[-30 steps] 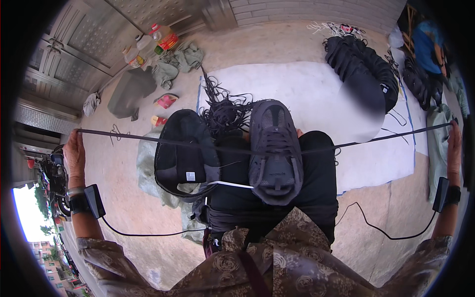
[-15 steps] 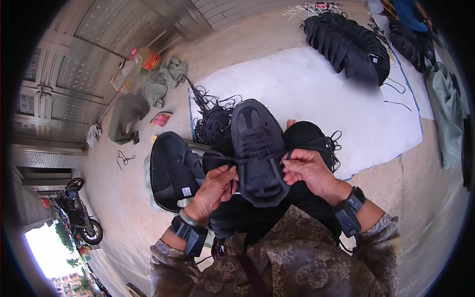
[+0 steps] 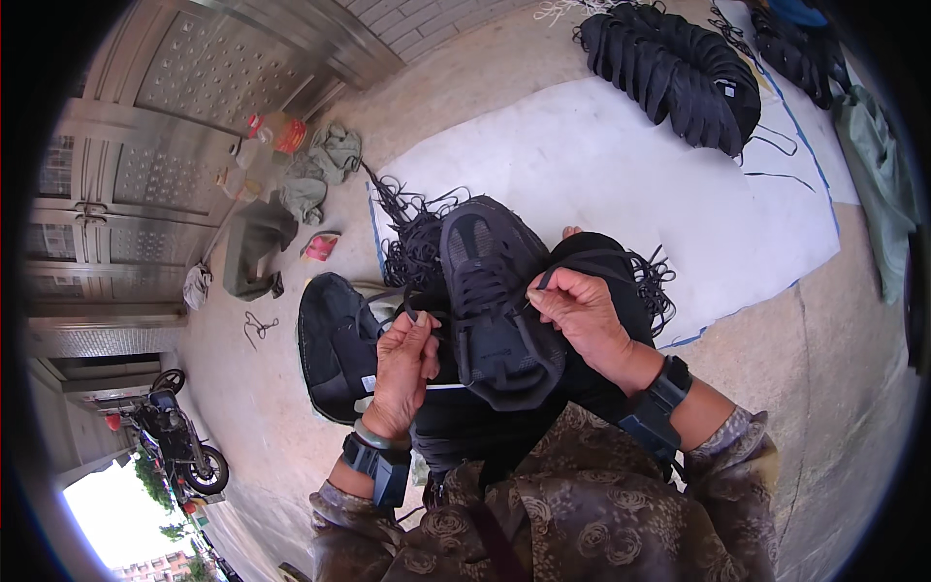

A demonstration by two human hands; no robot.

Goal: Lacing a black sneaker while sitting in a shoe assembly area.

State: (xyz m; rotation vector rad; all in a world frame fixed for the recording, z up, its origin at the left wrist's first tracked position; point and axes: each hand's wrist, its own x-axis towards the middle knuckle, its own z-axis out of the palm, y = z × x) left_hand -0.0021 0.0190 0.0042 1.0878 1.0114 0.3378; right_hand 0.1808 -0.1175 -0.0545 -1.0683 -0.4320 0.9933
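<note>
A dark grey shoe upper (image 3: 495,325) lies across my lap, its toe pointing away from me and its front partly laced. My left hand (image 3: 405,364) is beside its left edge, thumb and forefinger pinching a black shoelace (image 3: 411,305). On the other side, my right hand (image 3: 579,308) pinches the lace close to the eyelets, with more lace trailing over my right knee. A second black shoe upper (image 3: 333,339) lies to the left of my left hand. Beyond my lap is a tangled heap of black laces (image 3: 415,238).
A white sheet (image 3: 582,175) covers the floor ahead, bearing a curved row of stacked black uppers (image 3: 669,78). Plastic bottles (image 3: 254,155), a grey-green tub (image 3: 250,247) and crumpled cloth (image 3: 325,165) stand at the left. A green sack (image 3: 868,184) lies far right; a motorcycle (image 3: 179,436) is lower left.
My left hand has moved left and slightly up with its lace. My right hand has shifted left, nearer the eyelets. The shoe upper has tilted a little, its toe leaning left.
</note>
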